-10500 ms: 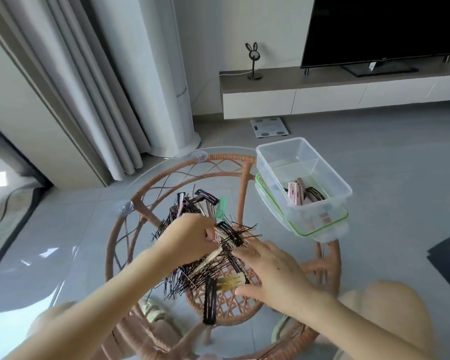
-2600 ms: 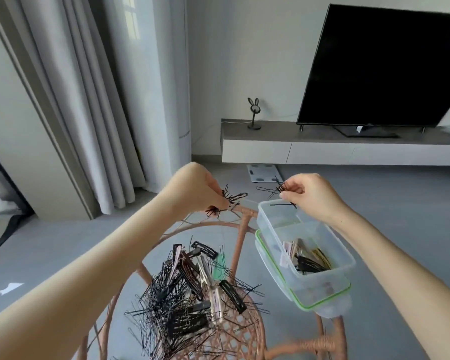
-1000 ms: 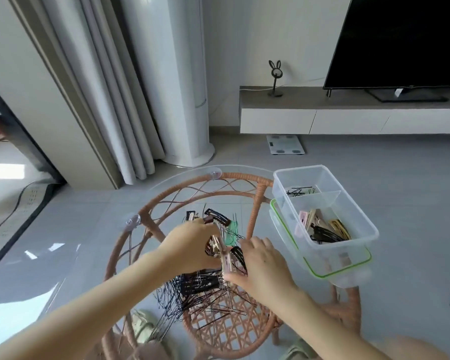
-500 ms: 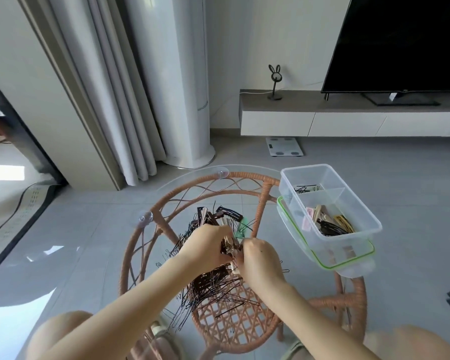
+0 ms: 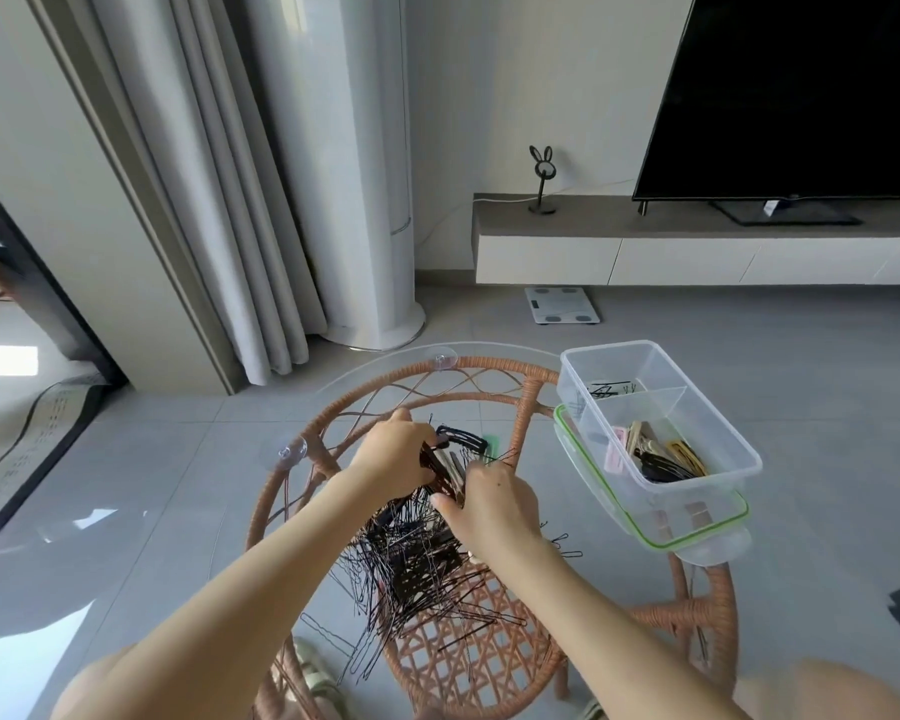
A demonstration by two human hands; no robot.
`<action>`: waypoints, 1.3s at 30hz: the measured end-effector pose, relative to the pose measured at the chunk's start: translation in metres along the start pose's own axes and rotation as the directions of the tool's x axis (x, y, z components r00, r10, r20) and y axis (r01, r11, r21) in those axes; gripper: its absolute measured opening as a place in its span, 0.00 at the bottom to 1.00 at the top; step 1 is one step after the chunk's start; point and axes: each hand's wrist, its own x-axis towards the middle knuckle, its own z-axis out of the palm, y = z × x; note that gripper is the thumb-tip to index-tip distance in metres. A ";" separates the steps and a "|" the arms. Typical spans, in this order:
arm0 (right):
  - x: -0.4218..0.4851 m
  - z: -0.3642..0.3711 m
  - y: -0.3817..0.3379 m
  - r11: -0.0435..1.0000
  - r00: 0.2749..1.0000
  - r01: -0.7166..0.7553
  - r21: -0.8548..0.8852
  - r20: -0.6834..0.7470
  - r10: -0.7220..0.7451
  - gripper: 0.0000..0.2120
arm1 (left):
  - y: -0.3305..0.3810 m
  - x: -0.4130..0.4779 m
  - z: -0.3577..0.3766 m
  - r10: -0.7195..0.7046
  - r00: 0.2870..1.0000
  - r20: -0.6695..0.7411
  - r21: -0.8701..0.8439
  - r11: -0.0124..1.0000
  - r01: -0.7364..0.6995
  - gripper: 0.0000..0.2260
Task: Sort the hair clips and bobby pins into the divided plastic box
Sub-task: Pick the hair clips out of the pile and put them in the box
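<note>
The round glass-topped rattan table [image 5: 515, 379] carries everything. The divided plastic box [image 5: 697, 449] sits at its right edge, partly overhanging; black bobby pins lie in its far compartment, hair clips [image 5: 655, 452] in the near one. Left of the box, bare glass separates it from the bobby pin pile [image 5: 417, 563]. Over the pile's far end, the left hand [image 5: 393, 457] and right hand [image 5: 492, 504] pinch a cluster of dark clips [image 5: 445, 467] between them.

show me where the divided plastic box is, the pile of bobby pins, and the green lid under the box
divided plastic box [image 5: 726, 407]: head view, on its clear right wall.
pile of bobby pins [image 5: 417, 569]: head view, on the dense black middle.
green lid [image 5: 697, 532]: head view, on its near green-edged rim below the box.
</note>
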 end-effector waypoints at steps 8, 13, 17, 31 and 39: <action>0.009 -0.007 0.010 0.985 0.993 -0.106 0.137 0.064 0.098 0.12 | -0.011 0.003 -0.006 0.030 0.999 0.020 -0.056 0.998 -0.029 0.12; 0.004 -0.023 0.028 0.854 0.993 -0.120 0.506 0.078 0.093 0.15 | -0.017 -0.009 -0.023 0.020 0.996 -0.081 -0.070 0.997 -0.026 0.11; 0.002 -0.034 0.038 0.706 0.983 -0.175 0.686 0.156 0.093 0.15 | -0.011 -0.023 -0.045 -0.009 0.987 -0.160 -0.136 0.991 -0.013 0.09; -0.018 -0.110 0.119 0.676 0.971 -0.145 0.722 -0.028 0.238 0.11 | 0.062 -0.013 -0.066 0.039 0.975 -0.220 -0.446 0.884 -0.136 0.09; 0.010 -0.130 0.193 0.965 0.953 -0.263 -0.016 -0.159 0.257 0.08 | 0.165 0.045 -0.024 0.145 0.979 -0.145 -0.326 0.927 -0.186 0.10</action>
